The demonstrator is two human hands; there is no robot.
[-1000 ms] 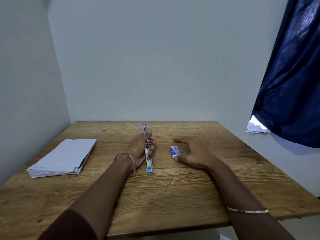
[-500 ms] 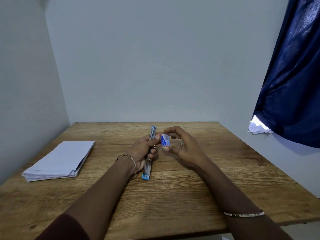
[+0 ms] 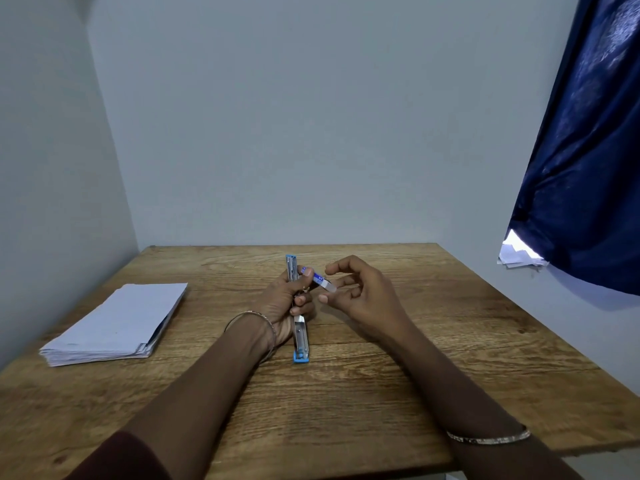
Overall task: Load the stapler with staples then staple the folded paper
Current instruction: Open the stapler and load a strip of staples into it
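My left hand (image 3: 284, 306) grips a long blue and silver stapler (image 3: 300, 336), swung open flat, its near end resting on the wooden table (image 3: 346, 393). The left thumb also pins a small blue and white staple box (image 3: 319, 280) against the stapler's far half. My right hand (image 3: 363, 296) hovers just right of the box with fingers loosely curled and apart; one fingertip touches the box's white end, and thumb and index stand off it. A stack of folded white paper (image 3: 117, 323) lies at the table's left side, away from both hands.
Grey walls close in the table at the back and left. A dark blue curtain (image 3: 588, 168) hangs at the right, with some white papers (image 3: 517, 254) on a ledge below it. The table's right edge (image 3: 554, 341) drops off beside my right forearm.
The right hand picked the staple box off the table and brought it to the stapler. The left thumb now pins the box, and the right fingers have loosened from it.
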